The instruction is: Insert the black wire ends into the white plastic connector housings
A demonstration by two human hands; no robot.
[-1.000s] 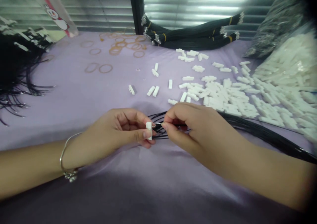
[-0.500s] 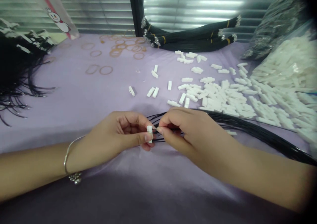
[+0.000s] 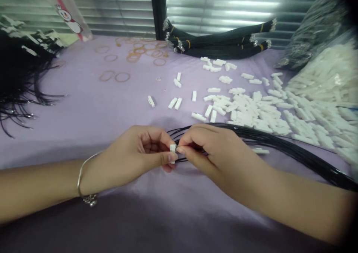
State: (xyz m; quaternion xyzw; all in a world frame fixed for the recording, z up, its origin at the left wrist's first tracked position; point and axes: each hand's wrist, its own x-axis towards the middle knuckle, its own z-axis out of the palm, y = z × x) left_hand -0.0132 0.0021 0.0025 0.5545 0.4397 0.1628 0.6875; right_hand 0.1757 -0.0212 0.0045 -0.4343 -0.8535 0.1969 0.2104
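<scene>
My left hand [image 3: 140, 156] pinches a small white plastic connector [image 3: 172, 148] between thumb and forefinger. My right hand [image 3: 215, 152] pinches the end of a thin black wire right against that connector; the fingertips of both hands touch. The wire belongs to a loose bundle of black wires [image 3: 293, 148] that runs from under my right hand off to the right across the purple cloth [image 3: 97, 111]. A thin bracelet [image 3: 84, 182] sits on my left wrist.
Several loose white connectors [image 3: 246, 107] lie scattered behind my hands, with a big heap in a clear bag [image 3: 321, 85] at right. Tied black wire bundles [image 3: 220, 44] rest at the back. Rubber bands [image 3: 134, 55] lie back left, finished black wires [image 3: 19, 78] at far left.
My right hand has pushed the wire end leftward until it meets the connector; the gap between the two hands has closed.
</scene>
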